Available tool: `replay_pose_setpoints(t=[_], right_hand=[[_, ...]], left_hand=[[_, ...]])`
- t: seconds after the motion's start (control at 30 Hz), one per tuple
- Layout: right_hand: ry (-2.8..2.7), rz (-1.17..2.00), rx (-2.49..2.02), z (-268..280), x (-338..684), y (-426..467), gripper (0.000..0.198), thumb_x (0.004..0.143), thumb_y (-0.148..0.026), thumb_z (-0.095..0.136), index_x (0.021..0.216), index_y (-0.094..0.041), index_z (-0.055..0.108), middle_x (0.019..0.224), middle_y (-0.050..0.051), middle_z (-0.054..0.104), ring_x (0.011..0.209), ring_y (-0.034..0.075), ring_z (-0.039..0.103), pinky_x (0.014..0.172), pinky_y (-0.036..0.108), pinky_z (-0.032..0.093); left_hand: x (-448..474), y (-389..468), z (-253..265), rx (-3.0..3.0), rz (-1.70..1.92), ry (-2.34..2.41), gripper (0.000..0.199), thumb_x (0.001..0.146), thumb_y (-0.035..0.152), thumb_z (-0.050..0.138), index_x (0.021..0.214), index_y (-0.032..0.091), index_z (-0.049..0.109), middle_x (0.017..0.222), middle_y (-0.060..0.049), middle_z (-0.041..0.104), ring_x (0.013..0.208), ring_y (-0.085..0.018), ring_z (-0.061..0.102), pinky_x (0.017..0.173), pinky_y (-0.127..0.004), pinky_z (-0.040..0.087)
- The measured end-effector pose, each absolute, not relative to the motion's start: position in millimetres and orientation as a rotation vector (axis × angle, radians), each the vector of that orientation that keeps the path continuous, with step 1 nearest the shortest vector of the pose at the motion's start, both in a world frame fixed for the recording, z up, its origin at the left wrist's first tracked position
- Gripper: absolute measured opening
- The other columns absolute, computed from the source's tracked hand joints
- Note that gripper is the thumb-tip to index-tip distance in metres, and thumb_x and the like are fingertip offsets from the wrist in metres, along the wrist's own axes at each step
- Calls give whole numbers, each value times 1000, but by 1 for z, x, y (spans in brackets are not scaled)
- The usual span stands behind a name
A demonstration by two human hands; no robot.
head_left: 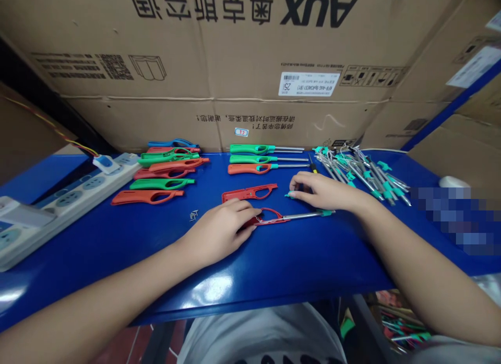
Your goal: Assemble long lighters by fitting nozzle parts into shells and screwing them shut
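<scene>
My left hand (224, 225) lies palm down on a red lighter handle shell (270, 215) on the blue table (117, 238), holding it flat. A metal tube with a teal end (309, 215) sticks out of that shell to the right. My right hand (321, 190) rests just behind the tube, fingertips on a small teal part (288, 195). A second red shell half (250, 192) lies open between the hands, a little farther back.
Red, green and blue shell halves (164, 171) are stacked at the back left. Three finished lighters (258, 159) lie at the back centre. A pile of metal tubes with teal fittings (364, 173) sits at the right. A white power strip (58, 202) lies left. Cardboard boxes (235, 66) wall the back.
</scene>
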State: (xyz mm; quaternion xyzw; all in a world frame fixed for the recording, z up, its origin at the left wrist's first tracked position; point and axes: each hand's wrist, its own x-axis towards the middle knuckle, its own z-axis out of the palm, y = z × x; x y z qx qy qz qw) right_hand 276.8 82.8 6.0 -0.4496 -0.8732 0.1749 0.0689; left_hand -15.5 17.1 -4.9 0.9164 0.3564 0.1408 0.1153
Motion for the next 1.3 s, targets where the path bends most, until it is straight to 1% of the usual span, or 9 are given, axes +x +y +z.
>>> replay_pose_setpoints(t=[0.07,0.13,0.23,0.37,0.53,0.77,0.97,1.13,1.3], right_hand=[[-2652,461,-1369,3,274,85,30,102,-40,41,92,-18,59,96,8,61,84,20,57,78,32,44],[-2647,382,-1452,2,273,86,29,102,-40,40,91,-19,56,96,9,61,81,19,56,74,32,42],[-2544,303,-1610,5,275,86,28,101,-44,43,94,-19,54,95,8,64,75,19,56,67,30,38],[-2552,431,-1585,12,280,83,37,93,-56,54,89,-20,57,89,6,65,73,18,56,64,29,37],[-2775,554,-1287,13,274,76,25,96,-39,55,82,-19,60,85,5,63,71,16,53,65,27,38],[-2752,586,-948,17,248,54,15,96,-30,58,90,-19,66,92,5,65,80,16,60,71,27,43],[-2817,508,-925,15,239,45,15,99,-28,55,95,-20,67,96,5,67,83,17,63,71,27,45],[-2786,533,-936,12,237,46,12,98,-27,57,99,-20,66,103,6,67,89,18,64,75,27,47],[-2761,533,-922,9,236,47,14,98,-24,53,95,-19,66,98,6,66,85,18,62,73,28,46]], left_hand=[[-15,16,-4,2681,413,1043,31,100,22,53,128,19,65,118,-9,70,113,-25,64,99,-41,54],[-15,15,-3,2672,421,1041,31,101,25,52,127,19,66,117,-9,70,112,-25,64,99,-41,54],[-15,15,-2,2660,427,1040,30,101,27,52,126,19,67,117,-9,70,112,-25,64,99,-41,54],[-15,17,-5,2639,447,1054,32,99,24,55,128,17,65,119,-10,70,113,-26,64,101,-42,53],[-16,20,-6,2469,513,1071,31,94,19,63,125,18,68,118,-9,71,110,-23,67,99,-38,53],[-17,23,-3,2348,551,1085,30,85,15,72,115,19,71,110,-7,75,99,-22,71,88,-34,56],[-18,21,-2,2335,532,1092,37,81,9,72,116,20,70,113,-6,75,102,-23,71,90,-34,56],[-18,20,-1,2330,531,1099,33,82,9,72,114,19,70,110,-5,75,100,-21,71,91,-32,55],[-17,20,0,2312,523,1127,28,82,8,71,107,20,70,105,-4,76,94,-20,71,85,-32,56]])
